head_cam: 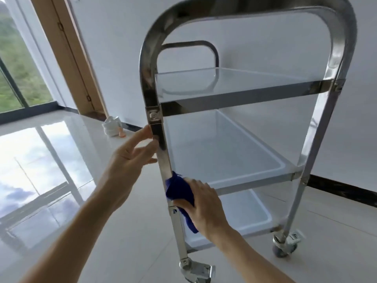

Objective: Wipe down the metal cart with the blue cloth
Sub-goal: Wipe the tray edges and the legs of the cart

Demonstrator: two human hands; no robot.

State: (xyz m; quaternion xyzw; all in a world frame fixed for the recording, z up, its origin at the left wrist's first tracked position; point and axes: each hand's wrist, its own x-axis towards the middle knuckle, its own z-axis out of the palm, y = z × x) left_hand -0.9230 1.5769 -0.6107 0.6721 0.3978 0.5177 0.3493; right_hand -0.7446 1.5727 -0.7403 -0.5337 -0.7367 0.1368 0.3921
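Note:
The metal cart (318, 86) fills the middle and right of the view: a shiny arched frame, three white tray shelves and castor wheels. My right hand (204, 205) grips the blue cloth (179, 188), which is wrapped around the cart's near left post at the height of the middle shelf. Higher up the same post, my left hand (130, 158) touches the metal just below the top shelf bracket, with its fingers mostly straight and spread. Part of the cloth hangs down under my right palm.
A glossy tiled floor (61, 180) lies all around. A small white container with an orange object (112, 126) sits on the floor by the wall, left of the cart. A large window and a wooden door frame (67, 54) are at the far left.

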